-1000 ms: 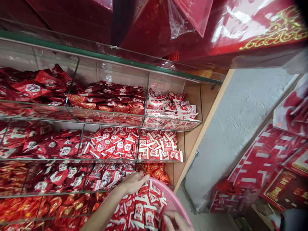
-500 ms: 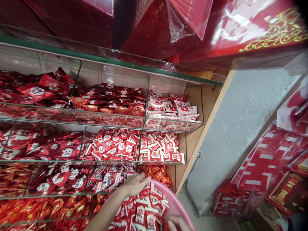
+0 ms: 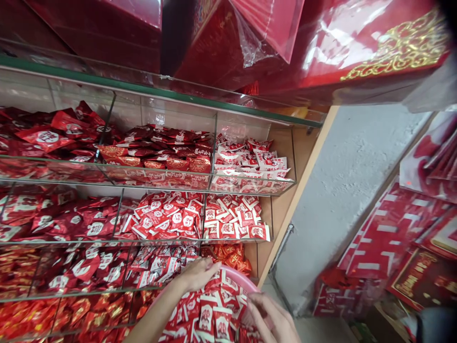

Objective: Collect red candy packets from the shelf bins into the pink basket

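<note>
Seeing L hand w/ fingers pressed together, laid on red-white packets at far rim of pink basin; I can't tell if it grips any. R hand, fingers loosely spread, is over basin's right rim. Basin sits low, just below glass shelf bins.

So the basin sits right in front of the glass shelves, packets piled in it, left hand on its far rim, right hand at its near right edge.
</note>
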Motion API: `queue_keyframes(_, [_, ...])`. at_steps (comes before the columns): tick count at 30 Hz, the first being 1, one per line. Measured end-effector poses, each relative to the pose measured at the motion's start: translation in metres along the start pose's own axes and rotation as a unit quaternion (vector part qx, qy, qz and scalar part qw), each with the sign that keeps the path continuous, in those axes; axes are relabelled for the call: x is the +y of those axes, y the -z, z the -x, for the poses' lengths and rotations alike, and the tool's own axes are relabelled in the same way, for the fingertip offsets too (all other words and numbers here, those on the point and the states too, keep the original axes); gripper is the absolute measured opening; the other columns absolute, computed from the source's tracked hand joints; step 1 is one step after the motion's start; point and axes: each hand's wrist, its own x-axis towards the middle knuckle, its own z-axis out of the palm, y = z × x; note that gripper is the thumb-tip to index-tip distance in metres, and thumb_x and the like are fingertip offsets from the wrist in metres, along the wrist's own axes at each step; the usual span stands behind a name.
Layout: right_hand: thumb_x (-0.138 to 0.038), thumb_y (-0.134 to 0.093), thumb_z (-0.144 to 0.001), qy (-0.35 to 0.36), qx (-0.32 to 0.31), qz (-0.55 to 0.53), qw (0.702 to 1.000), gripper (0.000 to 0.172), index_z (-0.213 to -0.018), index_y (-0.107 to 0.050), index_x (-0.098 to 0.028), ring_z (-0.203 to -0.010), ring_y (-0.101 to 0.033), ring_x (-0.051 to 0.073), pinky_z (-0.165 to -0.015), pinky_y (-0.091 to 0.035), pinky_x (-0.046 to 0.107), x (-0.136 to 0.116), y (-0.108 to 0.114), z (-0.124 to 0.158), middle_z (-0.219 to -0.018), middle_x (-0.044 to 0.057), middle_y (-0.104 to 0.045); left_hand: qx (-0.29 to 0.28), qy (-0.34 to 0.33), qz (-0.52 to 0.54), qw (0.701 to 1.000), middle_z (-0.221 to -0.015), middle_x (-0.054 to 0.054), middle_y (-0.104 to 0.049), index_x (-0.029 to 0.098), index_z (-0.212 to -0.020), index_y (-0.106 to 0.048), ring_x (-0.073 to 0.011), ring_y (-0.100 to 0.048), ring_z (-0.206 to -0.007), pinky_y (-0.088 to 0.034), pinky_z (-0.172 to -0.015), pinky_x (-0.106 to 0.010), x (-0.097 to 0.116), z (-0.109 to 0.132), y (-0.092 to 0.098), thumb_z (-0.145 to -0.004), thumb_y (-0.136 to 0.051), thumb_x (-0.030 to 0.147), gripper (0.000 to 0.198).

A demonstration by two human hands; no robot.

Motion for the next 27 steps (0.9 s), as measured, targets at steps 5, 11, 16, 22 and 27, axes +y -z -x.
queue_keyframes(5, [-0.034, -0.042, -0.089, 0.065, -0.005, 0.029, 0.997, 0.023, -0.105, -0.055, -0.025, -0.077, -0.061, 0.013, -0.07, -0.049, 0.021, -0.026, 0.024, -0.035, -0.088, 0.002, -0.062, -0.001, -0.007, 0.003, 1.0, -0.129, -0.014, -0.05, 0.019, -0.12, -0.053, -0.031, -0.047, -0.116, -0.038, -0.091, -0.041, -0.001, -0.002, -0.001, -0.074, -0.015, 0.076, 0.082])
queue_keyframes(11, [-0.032, -0.044, -0.089, 0.162, 0.0, 0.09, 0.983, 0.027, -0.113, -0.051, -0.023, -0.093, -0.057, 0.017, -0.081, -0.047, 0.029, -0.05, 0.039, -0.083, -0.101, 0.006, -0.059, 0.008, -0.014, 0.004, 1.0, -0.114, -0.012, -0.061, 0.021, -0.109, -0.058, -0.0289, -0.056, -0.103, -0.042, -0.085, -0.039, -0.005, -0.004, -0.003, -0.074, -0.017, 0.077, 0.078])
queue_keyframes(16, [-0.027, -0.045, -0.088, 0.226, -0.002, 0.15, 0.963, 0.021, -0.106, -0.053, -0.02, -0.093, -0.054, 0.019, -0.083, -0.044, 0.033, -0.059, 0.032, -0.146, -0.1, 0.007, -0.057, 0.013, -0.02, -0.011, 1.0, -0.111, -0.014, -0.061, 0.019, -0.107, -0.058, -0.0299, -0.056, -0.103, -0.042, -0.083, -0.038, -0.006, -0.004, -0.004, -0.074, -0.015, 0.077, 0.079])
queue_keyframes(22, [-0.03, -0.05, -0.085, 0.211, -0.001, 0.267, 0.94, 0.028, -0.111, -0.054, -0.018, -0.102, -0.05, 0.024, -0.087, -0.038, 0.038, -0.069, 0.01, -0.205, -0.108, 0.01, -0.057, 0.014, -0.008, -0.027, 1.0, -0.11, -0.014, -0.061, 0.019, -0.109, -0.058, -0.0301, -0.055, -0.103, -0.041, -0.083, -0.039, -0.006, -0.005, -0.005, -0.074, -0.013, 0.076, 0.08])
queue_keyframes(27, [-0.036, -0.052, -0.082, 0.174, -0.047, 0.288, 0.94, 0.043, -0.122, -0.048, -0.021, -0.11, -0.049, 0.027, -0.095, -0.029, 0.042, -0.076, 0.0, -0.231, -0.115, 0.011, -0.058, 0.024, -0.014, -0.028, 0.999, -0.103, -0.012, -0.063, 0.02, -0.101, -0.06, -0.0294, -0.058, -0.096, -0.043, -0.079, -0.039, -0.007, -0.004, -0.005, -0.075, -0.014, 0.076, 0.077])
